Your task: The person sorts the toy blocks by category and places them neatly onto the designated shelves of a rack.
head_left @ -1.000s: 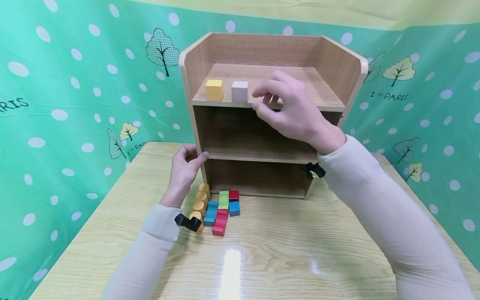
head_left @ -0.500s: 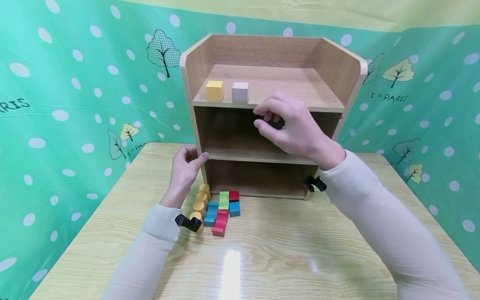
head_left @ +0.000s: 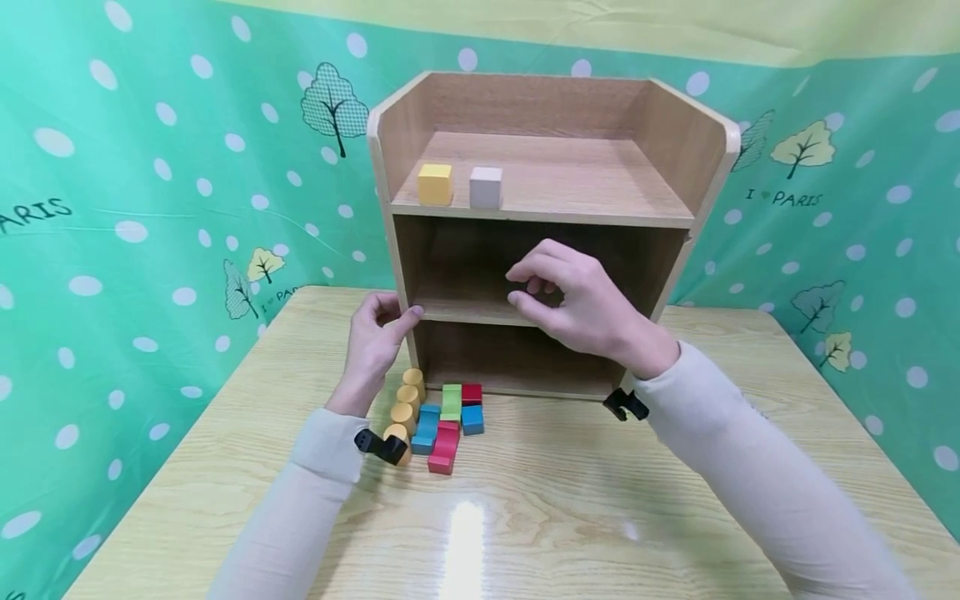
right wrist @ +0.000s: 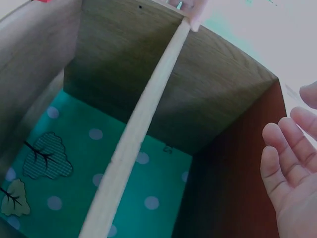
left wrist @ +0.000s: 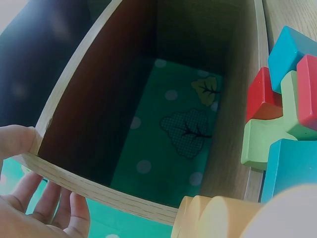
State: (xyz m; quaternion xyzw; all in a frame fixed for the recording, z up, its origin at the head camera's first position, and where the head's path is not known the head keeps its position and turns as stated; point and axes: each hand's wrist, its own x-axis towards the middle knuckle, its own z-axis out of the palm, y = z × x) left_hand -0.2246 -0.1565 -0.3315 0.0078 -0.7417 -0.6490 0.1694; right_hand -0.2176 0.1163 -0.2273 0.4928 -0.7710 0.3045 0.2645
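A small wooden shelf unit (head_left: 540, 175) stands on the table. My left hand (head_left: 375, 337) grips its left side panel at the middle board's height; the left wrist view shows the thumb (left wrist: 17, 140) on the front edge and the fingers outside the panel. My right hand (head_left: 570, 296) hovers in front of the middle compartment, its fingers loosely bent and holding nothing. On the top board, near its front edge, a yellow cube (head_left: 435, 185) and a light grey cube (head_left: 486, 188) sit a little apart.
By the unit's front left corner lie several yellow-orange cylinders (head_left: 402, 415) in a row. Beside them are a blue block (head_left: 425, 431), a green block (head_left: 452, 402), a pinkish-red block (head_left: 444, 448), a dark red block (head_left: 472, 393) and a smaller blue block (head_left: 472, 420). A green dotted curtain (head_left: 187, 208) hangs behind.
My right hand has moved down from beside the grey cube at the top board to the middle compartment's front. The left hand stays on the side panel, and the cubes stay put.
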